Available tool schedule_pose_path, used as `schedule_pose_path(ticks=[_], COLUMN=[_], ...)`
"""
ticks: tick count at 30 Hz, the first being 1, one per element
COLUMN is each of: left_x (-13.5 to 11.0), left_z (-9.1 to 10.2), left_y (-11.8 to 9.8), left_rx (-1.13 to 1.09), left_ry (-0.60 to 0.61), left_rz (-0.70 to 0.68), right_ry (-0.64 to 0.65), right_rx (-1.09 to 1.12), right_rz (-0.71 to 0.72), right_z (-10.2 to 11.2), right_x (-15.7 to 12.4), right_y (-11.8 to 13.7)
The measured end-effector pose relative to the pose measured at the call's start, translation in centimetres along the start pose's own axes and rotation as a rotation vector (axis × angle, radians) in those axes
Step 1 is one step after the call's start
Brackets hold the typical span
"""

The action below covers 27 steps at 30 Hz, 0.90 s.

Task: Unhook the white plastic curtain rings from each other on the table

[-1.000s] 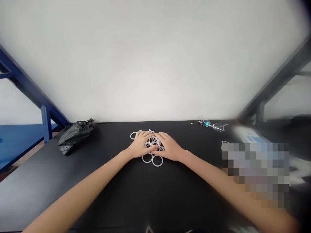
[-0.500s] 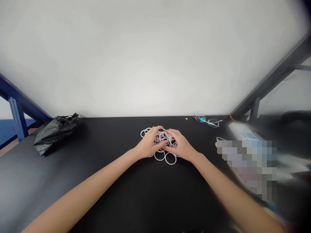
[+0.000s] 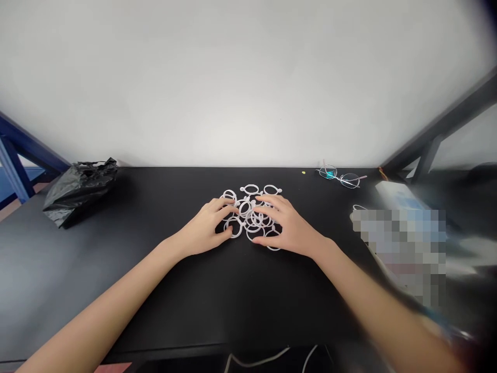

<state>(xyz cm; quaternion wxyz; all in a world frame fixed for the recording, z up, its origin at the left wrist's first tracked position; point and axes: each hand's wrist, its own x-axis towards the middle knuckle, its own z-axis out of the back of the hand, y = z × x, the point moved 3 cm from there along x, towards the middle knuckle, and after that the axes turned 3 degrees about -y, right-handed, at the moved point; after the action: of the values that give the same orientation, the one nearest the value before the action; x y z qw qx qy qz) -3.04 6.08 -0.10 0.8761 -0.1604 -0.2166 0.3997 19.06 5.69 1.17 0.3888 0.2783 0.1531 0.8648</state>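
A loose heap of white rings [image 3: 253,224], several with a small round knob on the rim like curtain rings, lies on the black tabletop [image 3: 233,290]. At the heap's left edge is my left hand [image 3: 212,225], fingers apart, its fingertips over or touching a few rings. From the right reaches my right hand [image 3: 289,223], fingers spread over the rings and partly covering them. Neither hand grips a ring. Two rings lie apart at the back of the heap.
A crumpled black plastic bag [image 3: 83,189] sits at the back left. Eyeglasses [image 3: 337,176] and a yellow speck [image 3: 303,172] lie near the wall. At right are a white box [image 3: 396,194] and a blurred-out item. Cables [image 3: 256,362] show below the table's front edge.
My hands have moved apart from around the heap, the left one leftward. The rings have spread out flatter, and some now lie farther back. The view has shifted slightly.
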Motion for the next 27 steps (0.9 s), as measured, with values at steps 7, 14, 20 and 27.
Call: schedule_pose_path(ticks=[7, 14, 20, 27], left_x=[-0.6, -0.8, -0.7, -0.6], left_z=[-0.3, 0.6, 0.4, 0.1], left_y=[0.0, -0.1, 0.4, 0.5], left_rx=[-0.01, 0.204, 0.135, 0.043], left_ry=[-0.12, -0.194, -0.142, -0.116], left_rz=[0.128, 0.183, 0.209, 0.226], right_ry=[-0.015, -0.052, -0.011, -0.022], right_rx=[0.013, 0.046, -0.007, -0.005], right_rz=[0.034, 0.026, 0.028, 0.046], right_z=[-1.3, -1.1, -1.4, -1.7], right_x=[0.0, 0.1, 0.0, -0.1], right_y=[0.7, 0.7, 0.8, 0.9])
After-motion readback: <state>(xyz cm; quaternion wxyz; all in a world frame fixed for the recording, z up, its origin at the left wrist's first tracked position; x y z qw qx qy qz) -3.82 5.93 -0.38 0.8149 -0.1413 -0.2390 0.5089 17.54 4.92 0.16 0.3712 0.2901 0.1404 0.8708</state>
